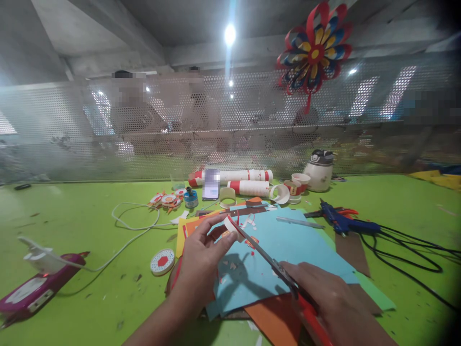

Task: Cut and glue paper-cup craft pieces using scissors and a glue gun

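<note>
My left hand (205, 254) pinches a small white paper ring with a red edge (233, 228) between thumb and fingers, above the light blue paper. In my right hand (324, 293) are scissors with red handles (264, 253); their blades point up and left and their tips reach the ring's rim. A thin red strip curls beside the blade tips. Below both hands lies a stack of coloured sheets, with light blue paper (298, 245) on top and small paper scraps scattered over it.
Behind the sheets are a phone (211, 185), a blue glue bottle (190, 198), stacked paper cups (248, 188) and a jug (319, 172). A blue glue gun (334, 218) with black cable lies right. Left are a round patterned piece (162, 262) and a purple power strip (39, 288).
</note>
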The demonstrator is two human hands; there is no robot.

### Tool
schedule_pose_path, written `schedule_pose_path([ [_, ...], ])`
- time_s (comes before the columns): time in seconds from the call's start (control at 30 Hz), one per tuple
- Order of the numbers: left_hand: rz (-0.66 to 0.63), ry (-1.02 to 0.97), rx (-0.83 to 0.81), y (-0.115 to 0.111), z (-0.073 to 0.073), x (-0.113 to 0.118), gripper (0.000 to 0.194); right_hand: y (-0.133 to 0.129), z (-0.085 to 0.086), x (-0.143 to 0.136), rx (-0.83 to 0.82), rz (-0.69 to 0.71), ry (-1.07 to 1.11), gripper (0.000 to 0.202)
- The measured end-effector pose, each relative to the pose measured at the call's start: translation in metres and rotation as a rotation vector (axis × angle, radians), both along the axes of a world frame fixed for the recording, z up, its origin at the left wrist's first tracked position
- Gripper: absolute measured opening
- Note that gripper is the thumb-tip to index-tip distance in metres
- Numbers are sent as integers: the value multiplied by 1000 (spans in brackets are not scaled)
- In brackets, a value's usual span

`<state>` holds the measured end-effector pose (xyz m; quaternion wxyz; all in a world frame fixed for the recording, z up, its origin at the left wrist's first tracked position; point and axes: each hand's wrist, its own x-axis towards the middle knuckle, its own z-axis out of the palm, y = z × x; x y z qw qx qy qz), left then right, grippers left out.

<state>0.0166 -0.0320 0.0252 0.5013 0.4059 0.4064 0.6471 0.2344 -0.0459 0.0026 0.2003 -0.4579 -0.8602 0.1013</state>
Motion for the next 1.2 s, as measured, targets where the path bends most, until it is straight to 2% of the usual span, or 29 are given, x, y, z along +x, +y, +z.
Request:
schedule_pose_path([
  [0.23,10,-7,6,0,2,1,40,0,2,-1,108,-13,50,30],
  [0.5,4,-72,24,1,-1,2,35,2,0,0,126,-13,51,30],
  [0.63,2,-106,1,0,0,0,35,3,-1,-1,75,-2,46,34],
  [0.9,-23,-66,-31,2,-1,-1,38,3,1,0,-128,-5,-32,45],
  [1.2,-17,-52,-35,2,-3,0,42,5,-4,1,-93,-20,-38,37],
])
